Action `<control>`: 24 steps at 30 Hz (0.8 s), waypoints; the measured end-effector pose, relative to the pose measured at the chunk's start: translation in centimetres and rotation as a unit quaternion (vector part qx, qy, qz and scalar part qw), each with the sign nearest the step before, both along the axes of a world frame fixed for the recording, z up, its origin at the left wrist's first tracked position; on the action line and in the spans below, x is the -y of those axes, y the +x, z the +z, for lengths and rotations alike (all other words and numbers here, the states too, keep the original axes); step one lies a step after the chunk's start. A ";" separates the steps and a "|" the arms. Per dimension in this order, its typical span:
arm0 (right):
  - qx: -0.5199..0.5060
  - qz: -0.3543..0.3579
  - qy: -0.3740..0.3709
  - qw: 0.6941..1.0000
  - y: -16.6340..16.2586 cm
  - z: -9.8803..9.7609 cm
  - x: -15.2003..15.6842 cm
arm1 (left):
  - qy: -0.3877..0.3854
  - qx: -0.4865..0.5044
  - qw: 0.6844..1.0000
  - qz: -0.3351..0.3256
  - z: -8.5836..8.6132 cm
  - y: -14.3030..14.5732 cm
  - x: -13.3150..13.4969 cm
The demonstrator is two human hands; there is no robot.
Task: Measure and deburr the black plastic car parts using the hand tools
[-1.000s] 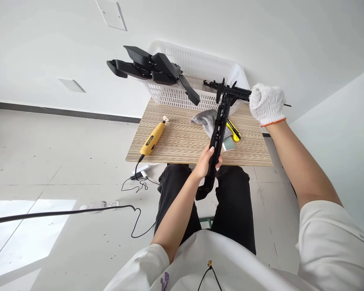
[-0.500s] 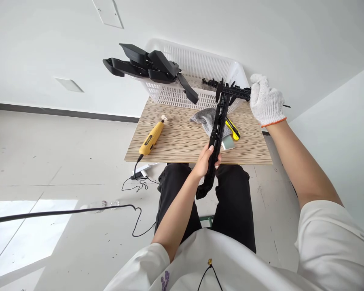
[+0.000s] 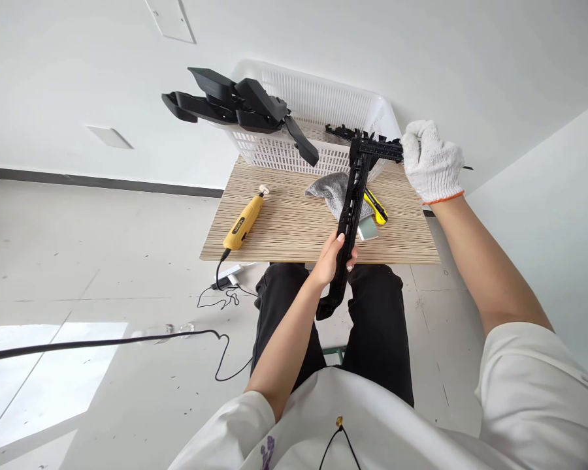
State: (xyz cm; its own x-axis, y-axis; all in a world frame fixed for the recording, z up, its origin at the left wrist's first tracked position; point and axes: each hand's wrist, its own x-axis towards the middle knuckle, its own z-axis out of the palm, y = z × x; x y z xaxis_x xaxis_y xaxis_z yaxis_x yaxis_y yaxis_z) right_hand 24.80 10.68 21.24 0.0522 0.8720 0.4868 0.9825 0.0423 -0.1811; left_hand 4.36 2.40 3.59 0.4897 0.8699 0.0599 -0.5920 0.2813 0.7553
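Measuring step: bare left hand (image 3: 334, 256) fingers wrapped around long black plastic strip (image 3: 349, 215), centre frame; white-gloved right hand (image 3: 431, 161) clenched on black caliper (image 3: 372, 145) across strip's top. Needs steady alignment.

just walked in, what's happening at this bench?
A seated person holds a long black plastic part upright in the bare left hand, its lower end over their lap. The gloved right hand holds a black caliper across the part's top end. On the small wooden table lie a yellow rotary tool, a grey cloth and a yellow utility knife. Behind sits a white basket with more black parts on its rim.
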 end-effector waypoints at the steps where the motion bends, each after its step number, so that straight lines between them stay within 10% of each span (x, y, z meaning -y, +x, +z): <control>1: -0.004 0.000 -0.002 1.000 -0.1 0.1 0.0 | -0.002 -0.002 1.000 0.000 0.0 0.0 0.0; 18: -0.006 0.045 -0.028 0.999 -0.6 0.8 0.3 | 0.008 -0.008 1.000 -0.001 0.2 -0.2 0.0; 24: 0.015 -0.037 -0.004 0.999 -0.7 0.3 -0.1 | 0.020 -0.003 1.000 0.001 0.3 -0.2 0.1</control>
